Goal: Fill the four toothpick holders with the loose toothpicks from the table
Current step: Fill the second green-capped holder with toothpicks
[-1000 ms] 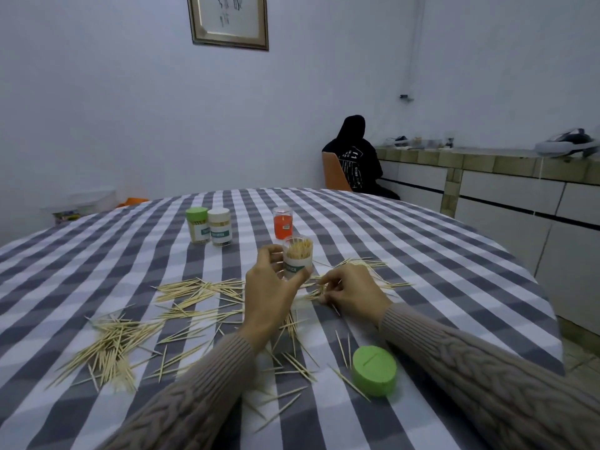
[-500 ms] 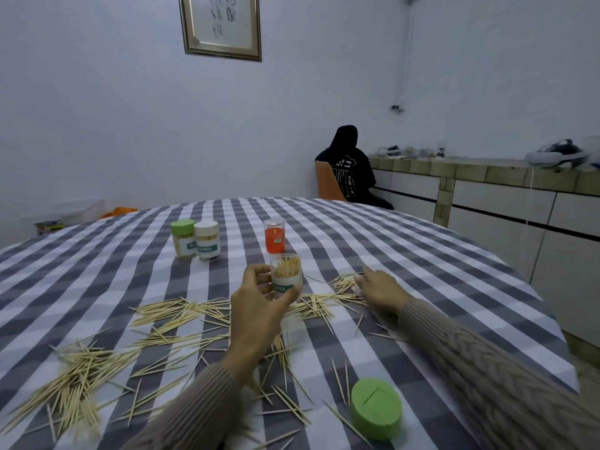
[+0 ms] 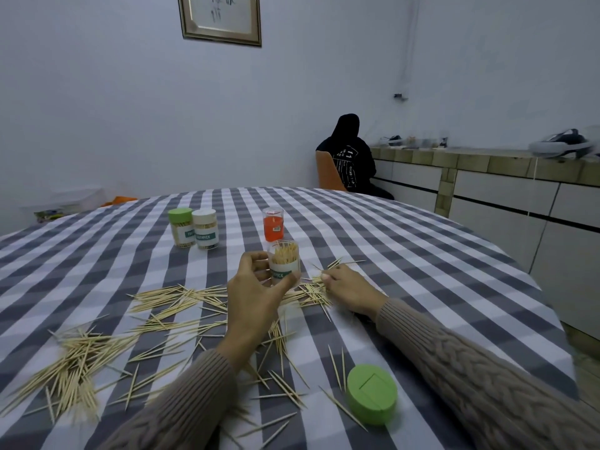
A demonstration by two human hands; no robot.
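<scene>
checked table (image 3: 422,254) | left hand (image 3: 256,287) grips open holder (image 3: 285,259) | right hand (image 3: 349,287) maybe pinching toothpicks (image 3: 311,292)

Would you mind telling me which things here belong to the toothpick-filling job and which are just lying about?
Part of the job:
- open holder, held by the left hand
- loose toothpicks, which the right hand gathers
- green-lidded holder
- white-lidded holder
- orange holder
- loose green lid

Lying about:
- framed picture
- orange chair
- counter

At frame centre the left hand (image 3: 256,295) grips an open toothpick holder (image 3: 285,262); the right hand (image 3: 349,289) pinches loose toothpicks (image 3: 311,292) on the table (image 3: 422,254).
</scene>
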